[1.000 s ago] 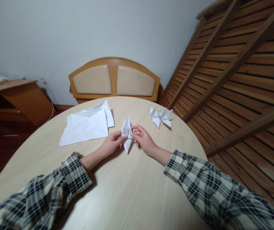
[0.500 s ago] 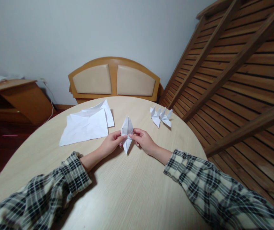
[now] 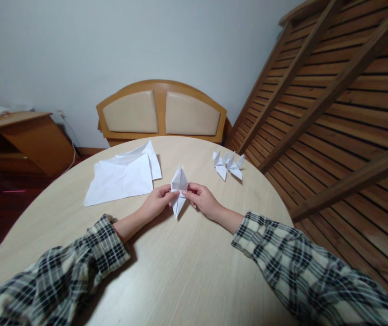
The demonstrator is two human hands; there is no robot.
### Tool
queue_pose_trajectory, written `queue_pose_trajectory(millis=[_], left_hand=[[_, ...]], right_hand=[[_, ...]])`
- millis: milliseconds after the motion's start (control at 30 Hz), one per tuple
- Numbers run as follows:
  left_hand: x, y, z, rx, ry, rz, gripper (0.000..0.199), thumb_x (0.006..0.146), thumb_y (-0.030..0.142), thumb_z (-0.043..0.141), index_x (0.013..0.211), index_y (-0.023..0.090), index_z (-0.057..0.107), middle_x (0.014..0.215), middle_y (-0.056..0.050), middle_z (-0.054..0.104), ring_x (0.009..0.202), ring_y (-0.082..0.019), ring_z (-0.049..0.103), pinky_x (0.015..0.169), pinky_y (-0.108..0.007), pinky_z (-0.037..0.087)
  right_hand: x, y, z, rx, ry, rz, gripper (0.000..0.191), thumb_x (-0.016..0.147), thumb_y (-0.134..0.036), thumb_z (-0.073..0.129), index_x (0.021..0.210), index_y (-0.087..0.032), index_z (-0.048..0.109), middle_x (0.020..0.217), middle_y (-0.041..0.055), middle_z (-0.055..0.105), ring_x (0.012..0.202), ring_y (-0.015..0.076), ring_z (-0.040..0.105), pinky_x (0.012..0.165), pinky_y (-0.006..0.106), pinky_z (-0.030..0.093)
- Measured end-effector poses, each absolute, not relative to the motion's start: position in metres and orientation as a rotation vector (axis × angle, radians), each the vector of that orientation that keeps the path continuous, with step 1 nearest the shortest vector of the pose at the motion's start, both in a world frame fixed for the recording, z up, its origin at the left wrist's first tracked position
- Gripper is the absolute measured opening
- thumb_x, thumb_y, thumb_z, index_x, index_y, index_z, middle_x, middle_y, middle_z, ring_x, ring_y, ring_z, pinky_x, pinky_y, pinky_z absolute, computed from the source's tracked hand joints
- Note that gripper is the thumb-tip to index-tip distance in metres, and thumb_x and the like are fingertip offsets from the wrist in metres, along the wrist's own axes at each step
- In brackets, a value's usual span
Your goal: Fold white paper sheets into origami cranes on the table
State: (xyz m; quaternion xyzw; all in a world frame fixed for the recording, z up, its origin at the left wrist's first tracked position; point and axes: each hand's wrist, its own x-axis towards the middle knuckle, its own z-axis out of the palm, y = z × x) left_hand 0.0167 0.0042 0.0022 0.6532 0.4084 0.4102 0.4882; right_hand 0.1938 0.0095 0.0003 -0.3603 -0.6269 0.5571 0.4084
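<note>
A folded white paper piece, long and pointed at both ends, is held upright above the middle of the round table. My left hand pinches its left side, with the thumb on the front. On the other side my right hand grips the right edge, its thumb also on the front near the middle. Both thumbs nearly meet at the paper's narrow centre. The fingers behind the paper are partly hidden.
Loose white sheets lie overlapping on the left of the table. Folded paper figures stand at the back right. Behind are a padded headboard, a wooden desk at left and a slatted wooden frame at right.
The lower point of the folded paper has tilted slightly to the left. Both hands have barely moved and keep hold of the paper.
</note>
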Motion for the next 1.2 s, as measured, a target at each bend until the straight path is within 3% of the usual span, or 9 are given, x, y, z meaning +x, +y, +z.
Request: queue_pose_trajectory(millis=[200, 633, 1000, 1200], left_hand=[[0.0169, 0.0030, 0.0048, 1.517, 0.973, 1.025, 0.021, 0.080, 0.037, 0.059, 0.077, 0.017, 0.063, 0.063, 0.001, 0.053, 0.056, -0.012, 0.042, 0.054, -0.026, 0.033], [0.0121, 0.0048, 0.0005, 1.276, 0.901, 1.018, 0.016, 0.076, 0.031, 0.062, 0.078, 0.016, 0.063, 0.064, 0.001, 0.055, 0.056, -0.011, 0.045, 0.055, -0.025, 0.035], [0.0153, 0.0048, 0.0052, 1.156, 0.870, 0.936, 0.021, 0.079, 0.029, 0.049, 0.085, 0.015, 0.063, 0.074, -0.005, 0.066, 0.065, -0.016, 0.057, 0.063, -0.027, 0.044], [0.0168, 0.0057, 0.0050, 1.158, 0.904, 0.929, 0.035, 0.084, 0.047, 0.048, 0.078, 0.015, 0.062, 0.066, -0.005, 0.065, 0.064, -0.019, 0.057, 0.063, -0.030, 0.044]], right_hand=[[0.1948, 0.0105, -0.0003, -0.908, -1.564, 1.431, 0.029, 0.084, -0.031, 0.057, 0.108, -0.017, 0.065, 0.048, -0.0087, 0.039, 0.038, 0.0062, 0.034, 0.034, 0.018, 0.023], [0.1953, 0.0144, -0.0036, -0.839, -1.522, 1.493, 0.024, 0.086, -0.027, 0.054, 0.105, -0.020, 0.067, 0.060, -0.0034, 0.054, 0.048, 0.0077, 0.049, 0.040, 0.018, 0.038], [0.1954, 0.0154, -0.0043, -0.826, -1.516, 1.428, 0.023, 0.083, -0.025, 0.054, 0.099, -0.020, 0.070, 0.062, -0.0030, 0.056, 0.051, 0.0078, 0.049, 0.046, 0.020, 0.040], [0.1955, 0.0126, -0.0025, -0.838, -1.582, 1.399, 0.026, 0.083, -0.021, 0.050, 0.097, -0.021, 0.072, 0.070, -0.0006, 0.061, 0.054, 0.0088, 0.049, 0.051, 0.023, 0.040]])
